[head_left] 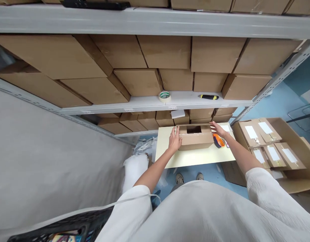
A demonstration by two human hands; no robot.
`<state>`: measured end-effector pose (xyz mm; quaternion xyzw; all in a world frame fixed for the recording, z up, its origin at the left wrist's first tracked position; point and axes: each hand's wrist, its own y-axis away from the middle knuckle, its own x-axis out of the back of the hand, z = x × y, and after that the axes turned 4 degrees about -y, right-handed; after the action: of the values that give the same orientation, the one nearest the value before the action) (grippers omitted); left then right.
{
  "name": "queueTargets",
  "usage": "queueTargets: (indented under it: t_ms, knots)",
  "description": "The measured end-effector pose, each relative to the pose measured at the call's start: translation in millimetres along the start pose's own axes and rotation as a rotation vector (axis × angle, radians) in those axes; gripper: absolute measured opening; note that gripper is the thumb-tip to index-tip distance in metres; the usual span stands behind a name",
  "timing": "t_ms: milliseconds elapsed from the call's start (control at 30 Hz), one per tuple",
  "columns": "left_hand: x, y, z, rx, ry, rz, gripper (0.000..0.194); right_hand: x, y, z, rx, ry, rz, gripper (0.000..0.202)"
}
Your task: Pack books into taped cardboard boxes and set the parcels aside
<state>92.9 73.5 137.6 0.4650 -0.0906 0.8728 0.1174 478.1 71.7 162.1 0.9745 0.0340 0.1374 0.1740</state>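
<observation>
A small cardboard box [196, 138] rests on a pale yellow tabletop [195, 159], with a dark rectangular gap between its top flaps. My left hand [175, 139] lies against the box's left end, fingers extended and slightly apart. At the far right corner of the box is my right hand [217, 128], its fingers touching the edge and spread. An orange and dark blue tape dispenser [219, 141] lies just right of the box, below my right wrist.
Shelves [155, 22] full of cardboard boxes rise in front. On one shelf lie a tape roll [165, 96] and a yellow-black cutter [209, 97]. A large open carton [308, 151] with several labelled boxes stands right. White bags [136, 169] lie left of the table.
</observation>
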Motion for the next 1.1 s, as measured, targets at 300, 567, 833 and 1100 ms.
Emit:
queueTargets:
  t_ms: [300, 567, 833, 1100]
  knots:
    - [9.8, -3, -1, -0.246, -0.114, -0.127, 0.061, -38, 1, 30, 0.095, 0.199, 0.301, 0.053]
    - [-24.5, -15, 26, -0.447, -0.135, -0.326, 0.074, -66, 14, 41, 0.049, 0.347, 0.482, 0.062]
    - [-28.6, -18, 32, -0.436, -0.339, -0.361, 0.076, -43, 38, 72, -0.056, 0.32, 0.557, 0.052]
    - [-34.1, -15, 39, -0.355, -0.348, -0.349, 0.086, -19, 53, 126, -0.32, 0.771, 0.315, 0.04]
